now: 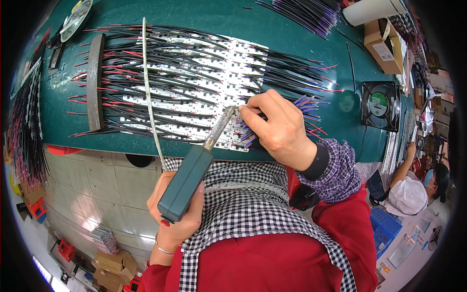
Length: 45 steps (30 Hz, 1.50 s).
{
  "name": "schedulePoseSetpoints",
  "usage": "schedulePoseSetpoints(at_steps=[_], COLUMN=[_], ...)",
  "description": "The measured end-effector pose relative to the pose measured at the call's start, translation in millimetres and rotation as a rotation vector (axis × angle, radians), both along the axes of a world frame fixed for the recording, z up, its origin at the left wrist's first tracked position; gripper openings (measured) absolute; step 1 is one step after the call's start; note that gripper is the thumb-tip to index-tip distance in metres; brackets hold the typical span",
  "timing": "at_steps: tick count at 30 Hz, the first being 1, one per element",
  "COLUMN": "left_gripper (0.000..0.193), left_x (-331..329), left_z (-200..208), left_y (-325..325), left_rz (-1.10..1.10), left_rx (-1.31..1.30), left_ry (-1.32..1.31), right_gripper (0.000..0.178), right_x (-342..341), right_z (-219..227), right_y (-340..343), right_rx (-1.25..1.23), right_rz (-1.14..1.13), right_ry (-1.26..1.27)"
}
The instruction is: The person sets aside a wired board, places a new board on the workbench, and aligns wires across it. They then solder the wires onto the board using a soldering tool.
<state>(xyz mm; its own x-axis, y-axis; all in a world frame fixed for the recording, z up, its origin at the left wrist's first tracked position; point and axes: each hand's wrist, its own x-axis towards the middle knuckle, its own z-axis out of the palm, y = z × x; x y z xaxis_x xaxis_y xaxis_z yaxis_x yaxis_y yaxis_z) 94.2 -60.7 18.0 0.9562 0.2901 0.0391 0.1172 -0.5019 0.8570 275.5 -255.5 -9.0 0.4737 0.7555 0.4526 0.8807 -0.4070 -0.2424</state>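
My left hand (177,204) is wrapped around the dark green handle of a soldering iron (186,181). Its metal tip reaches up to a panel of white circuit boards (238,51), ending beside my right fingertips. My right hand (278,126) is closed in a pinch over the panel's right part. A thin wire appears to be between finger and thumb, but the grip hides most of it. Black wires (175,73) with red ends fan out leftward from the boards. More black wires (296,65), some with blue or purple ends, stick out rightward.
A metal bar (95,82) lies across the left wires, and a pale cord (147,82) crosses them too. On the green table (194,13) are a small fan (379,104), a cardboard box (382,46) and a wire bundle (301,14). Another person (408,187) is at far right.
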Motion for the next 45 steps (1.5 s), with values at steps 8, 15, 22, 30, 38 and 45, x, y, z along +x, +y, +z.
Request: schedulePoseSetpoints(at_steps=[8,15,22,30,38,45], left_gripper=[0.018,0.019,0.019,0.018,0.017,0.016], left_x=[-0.4,-13.2,-12.9,-7.3,-4.0,-2.8], left_z=[-1.5,-14.3,-6.7,-3.1,3.1,5.4], left_y=[0.0,-1.0,-1.1,-3.5,-1.6,-1.5], left_rz=[0.001,0.108,0.097,0.062,0.021,0.024], left_rx=[-0.012,-0.065,-0.051,-0.075,-0.044,-0.026], left_ry=[-0.012,-0.087,-0.022,0.015,0.043,0.046], right_gripper=[0.017,0.017,0.031,0.039,0.025,0.032], right_x=[1.9,2.7,-4.1,-5.2,-1.3,-2.0], right_z=[3.5,3.4,1.0,-1.5,-6.3,-4.6], right_y=[1.2,2.9,-1.8,-2.1,-2.7,-4.0], right_rx=[-0.033,-0.034,0.013,0.057,0.074,0.083], right_rz=[0.027,0.023,-0.002,0.014,0.044,0.053], right_ry=[0.009,-0.013,0.115,0.139,0.076,0.141])
